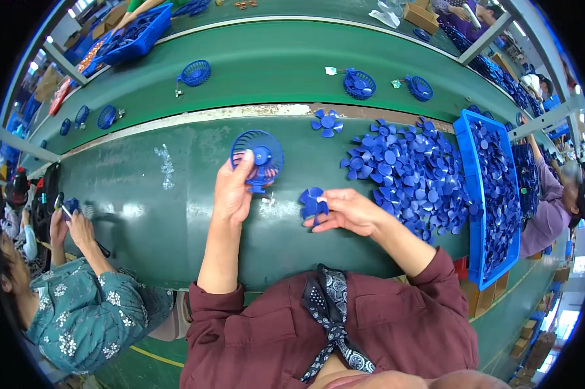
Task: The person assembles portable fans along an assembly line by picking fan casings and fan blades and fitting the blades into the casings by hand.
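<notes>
My left hand [235, 188] is closed round the lower part of a round blue fan housing [258, 144], thumb across its front. The housing is held up above the green table, its slatted rim and central hub showing. A small white piece [268, 200] hangs just below it. To the right, my right hand [346, 211] pinches a blue fan blade [312, 204] between thumb and fingers. The blade and the housing are apart. A large heap of loose blue fan blades [412, 172] lies on the table beyond my right hand, and a single blade [327, 123] lies near the table's far edge.
A blue tray [475, 214] full of blades stands right of the heap. Past the far ledge, a green conveyor belt [273, 71] carries several blue fan housings [359, 84]. A co-worker in a flowered shirt [91, 311] sits at left; another in purple [544, 211] is at right.
</notes>
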Motion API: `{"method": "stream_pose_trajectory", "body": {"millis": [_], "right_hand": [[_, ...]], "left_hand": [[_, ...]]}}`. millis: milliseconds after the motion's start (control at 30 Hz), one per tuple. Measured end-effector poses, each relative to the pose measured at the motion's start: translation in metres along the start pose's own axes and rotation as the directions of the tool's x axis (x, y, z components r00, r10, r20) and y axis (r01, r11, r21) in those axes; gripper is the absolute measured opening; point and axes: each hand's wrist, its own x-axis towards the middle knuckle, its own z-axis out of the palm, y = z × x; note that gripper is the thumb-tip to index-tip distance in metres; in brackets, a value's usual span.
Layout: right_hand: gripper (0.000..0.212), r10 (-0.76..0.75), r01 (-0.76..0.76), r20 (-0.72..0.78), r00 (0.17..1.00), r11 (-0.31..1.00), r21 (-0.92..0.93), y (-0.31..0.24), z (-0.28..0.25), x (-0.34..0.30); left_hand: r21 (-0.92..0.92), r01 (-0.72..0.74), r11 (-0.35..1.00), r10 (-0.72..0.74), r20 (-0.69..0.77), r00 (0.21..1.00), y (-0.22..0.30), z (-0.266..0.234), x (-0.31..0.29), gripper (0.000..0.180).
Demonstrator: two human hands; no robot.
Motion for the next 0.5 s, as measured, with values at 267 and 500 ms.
{"method": "stream_pose_trajectory", "body": {"millis": [267, 500], "right_hand": [[0.024, -0.625, -0.058, -0.084, 0.776, 0.062, -0.996, 0.004, 0.005, -0.019], [0.031, -0.372, -0.013, 0.118, 0.921, -0.330, -0.944, 0.022, 0.059, -0.006]], "left_hand": [[-0.097, 0.053, 0.994, -0.048, 0.062, 0.997, -0.018, 0.001, 0.008, 0.025], [-0.083, 0.097, 0.992, -0.096, 0.017, 0.995, -0.016, -0.001, 0.001, 0.026]]}}
